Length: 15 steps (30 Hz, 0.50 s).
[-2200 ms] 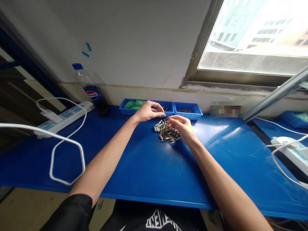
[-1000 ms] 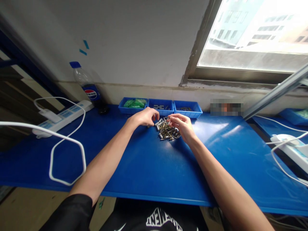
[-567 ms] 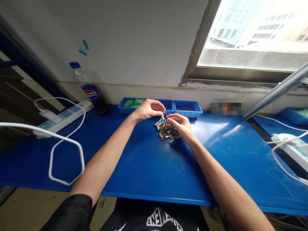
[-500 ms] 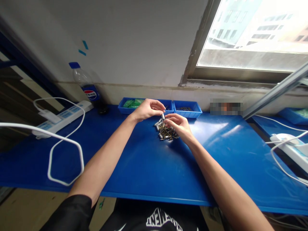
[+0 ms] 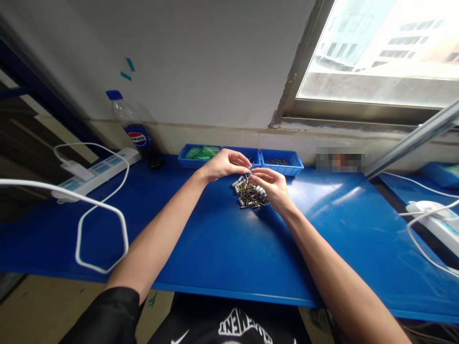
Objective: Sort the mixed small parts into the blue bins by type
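My left hand (image 5: 226,164) and my right hand (image 5: 271,185) meet at the fingertips above a pile of small metal parts (image 5: 248,195). Pinched between them is a small silver metal cylinder (image 5: 250,172), mostly covered by the fingers. Both hands are closed on it; whether the right fingers hold a second part, I cannot tell. Below, the pile mixes silver cylinders with thin, brass-coloured and dark pins, loose on the blue table (image 5: 215,248). Several silver cylinders (image 5: 261,193) lie beside my right palm, partly hidden by it.
Behind my hands stand a blue bin with green packets (image 5: 202,153) and a blue bin with dark small parts (image 5: 281,165). To the left are a cola bottle (image 5: 134,129), a white power strip (image 5: 103,169) and a looping white cable (image 5: 124,224). Another power strip (image 5: 435,222) sits right.
My fingertips have come closer together around the silver cylinder, which stood upright and more visible before. The view has shifted slightly.
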Each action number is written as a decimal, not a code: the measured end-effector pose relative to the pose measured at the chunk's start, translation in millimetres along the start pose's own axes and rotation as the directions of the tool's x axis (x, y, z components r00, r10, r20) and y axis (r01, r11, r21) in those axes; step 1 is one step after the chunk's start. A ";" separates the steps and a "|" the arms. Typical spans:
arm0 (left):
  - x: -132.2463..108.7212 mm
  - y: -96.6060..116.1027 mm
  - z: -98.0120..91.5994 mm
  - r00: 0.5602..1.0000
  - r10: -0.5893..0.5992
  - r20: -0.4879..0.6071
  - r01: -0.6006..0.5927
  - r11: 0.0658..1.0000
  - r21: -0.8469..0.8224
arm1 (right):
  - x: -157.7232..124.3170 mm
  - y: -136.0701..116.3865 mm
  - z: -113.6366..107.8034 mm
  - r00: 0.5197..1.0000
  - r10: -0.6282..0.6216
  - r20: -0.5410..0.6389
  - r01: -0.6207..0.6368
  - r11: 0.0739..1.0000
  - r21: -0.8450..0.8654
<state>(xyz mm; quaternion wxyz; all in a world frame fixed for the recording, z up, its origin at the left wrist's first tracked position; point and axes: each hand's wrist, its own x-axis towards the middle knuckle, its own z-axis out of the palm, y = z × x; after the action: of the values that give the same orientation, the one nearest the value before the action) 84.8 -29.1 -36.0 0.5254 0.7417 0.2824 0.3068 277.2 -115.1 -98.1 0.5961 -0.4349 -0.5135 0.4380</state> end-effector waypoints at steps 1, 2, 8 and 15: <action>0.0 -0.3 -0.4 1.000 -0.002 0.007 0.002 1.000 0.009 | 0.5 0.9 -0.2 1.000 -0.013 -0.011 0.013 1.000 0.001; -0.1 -0.7 -0.5 1.000 -0.002 0.014 0.001 1.000 0.018 | 0.9 1.5 -0.2 0.999 -0.026 -0.019 0.026 1.000 0.002; 0.0 -4.0 3.2 0.998 -0.039 0.049 0.039 0.999 0.005 | 0.5 -1.2 2.1 0.999 -0.028 -0.028 0.028 1.000 0.008; 7.1 -19.3 3.0 0.955 0.002 -0.298 -0.005 1.000 -0.010 | 0.6 -1.7 -1.6 0.992 0.012 -0.126 -0.020 0.998 -0.061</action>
<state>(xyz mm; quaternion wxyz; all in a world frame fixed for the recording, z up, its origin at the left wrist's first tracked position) 89.9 -20.1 -54.1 0.4803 0.6846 0.3555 0.4174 279.0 -115.1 -96.5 0.6100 -0.4841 -0.4847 0.3983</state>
